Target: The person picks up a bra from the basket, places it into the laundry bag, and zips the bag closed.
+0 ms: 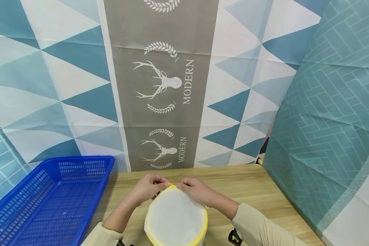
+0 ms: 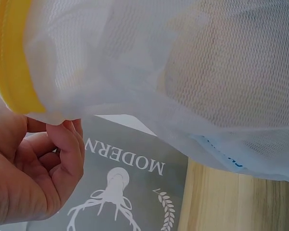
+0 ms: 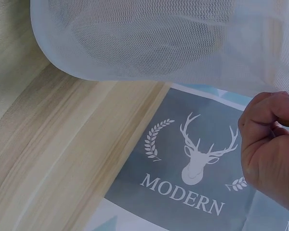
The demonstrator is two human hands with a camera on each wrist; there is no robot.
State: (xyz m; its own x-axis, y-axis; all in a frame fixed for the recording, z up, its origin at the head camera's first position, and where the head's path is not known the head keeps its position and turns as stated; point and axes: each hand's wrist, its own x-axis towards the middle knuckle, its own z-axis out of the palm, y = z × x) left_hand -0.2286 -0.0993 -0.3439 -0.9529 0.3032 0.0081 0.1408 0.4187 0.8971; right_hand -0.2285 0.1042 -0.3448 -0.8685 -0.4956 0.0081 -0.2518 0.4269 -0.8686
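A white mesh laundry bag with a yellow rim stands on the wooden table, its round end facing up. At the far side of that rim, my left hand pinches the edge between thumb and curled fingers. Close beside it, my right hand pinches the same edge. In the left wrist view the yellow band runs just above the left hand. Through the mesh side in the right wrist view, a darker shape shows, its kind unclear. The right hand grips the bag's edge there.
A blue plastic basket stands on the left of the table. Behind the table hangs a patterned cloth with deer heads and triangles. A green cloth hangs along the right side.
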